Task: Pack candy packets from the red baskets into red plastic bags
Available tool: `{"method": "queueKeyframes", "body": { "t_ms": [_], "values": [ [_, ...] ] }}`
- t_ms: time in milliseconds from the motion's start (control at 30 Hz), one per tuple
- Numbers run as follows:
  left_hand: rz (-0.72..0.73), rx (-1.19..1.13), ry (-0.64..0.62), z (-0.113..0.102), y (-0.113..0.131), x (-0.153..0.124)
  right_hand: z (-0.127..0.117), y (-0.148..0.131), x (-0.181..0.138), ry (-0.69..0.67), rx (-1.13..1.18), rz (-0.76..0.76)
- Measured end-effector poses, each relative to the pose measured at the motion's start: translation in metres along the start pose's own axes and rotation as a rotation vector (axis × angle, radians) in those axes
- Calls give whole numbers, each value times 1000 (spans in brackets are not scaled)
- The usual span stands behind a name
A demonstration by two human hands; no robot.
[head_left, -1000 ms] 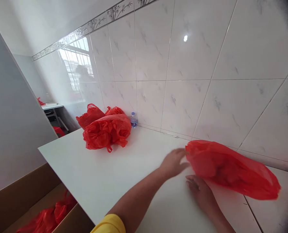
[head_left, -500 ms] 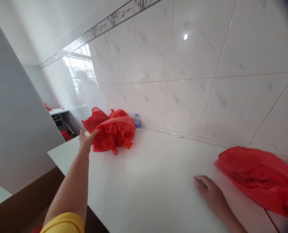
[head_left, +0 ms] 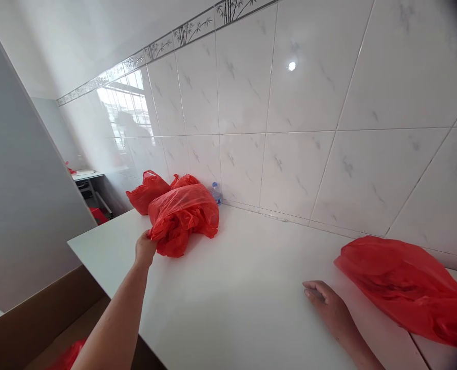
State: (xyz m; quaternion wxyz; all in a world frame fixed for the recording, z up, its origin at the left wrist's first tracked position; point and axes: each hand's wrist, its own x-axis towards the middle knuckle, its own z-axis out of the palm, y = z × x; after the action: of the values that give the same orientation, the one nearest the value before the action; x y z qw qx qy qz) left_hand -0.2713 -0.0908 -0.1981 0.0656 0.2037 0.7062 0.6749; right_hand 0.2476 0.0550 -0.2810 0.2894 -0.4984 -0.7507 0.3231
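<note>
My left hand [head_left: 144,248] is stretched far out and closed on the near edge of a crumpled red plastic bag [head_left: 184,216] at the back left of the white table [head_left: 228,298]. Behind that bag lie two more red bags [head_left: 147,189] against the tiled wall. My right hand [head_left: 326,306] rests flat on the table, fingers slightly apart, holding nothing. Just to its right lies a flattened red bag [head_left: 401,285], a small gap away from the hand.
A small water bottle [head_left: 216,193] stands by the wall behind the bag pile. A cardboard box [head_left: 39,329] with red bags [head_left: 69,355] inside sits below the table's left edge. A grey panel [head_left: 16,195] stands at the left.
My left hand left the flattened bag on the right, swung across to the far pile and closed on the front bag, lifting its edge. My right hand stayed flat on the table.
</note>
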Motion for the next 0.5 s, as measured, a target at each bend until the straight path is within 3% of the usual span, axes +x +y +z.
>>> {"method": "queueKeyframes", "body": {
  "t_ms": [167,500],
  "values": [
    [-51,-215,-89,21,5,-32,1,1,0,12,5,-12],
    [-44,-456,-137,117,12,-101,-2,-10,-2,30,26,-44]
  ]
}}
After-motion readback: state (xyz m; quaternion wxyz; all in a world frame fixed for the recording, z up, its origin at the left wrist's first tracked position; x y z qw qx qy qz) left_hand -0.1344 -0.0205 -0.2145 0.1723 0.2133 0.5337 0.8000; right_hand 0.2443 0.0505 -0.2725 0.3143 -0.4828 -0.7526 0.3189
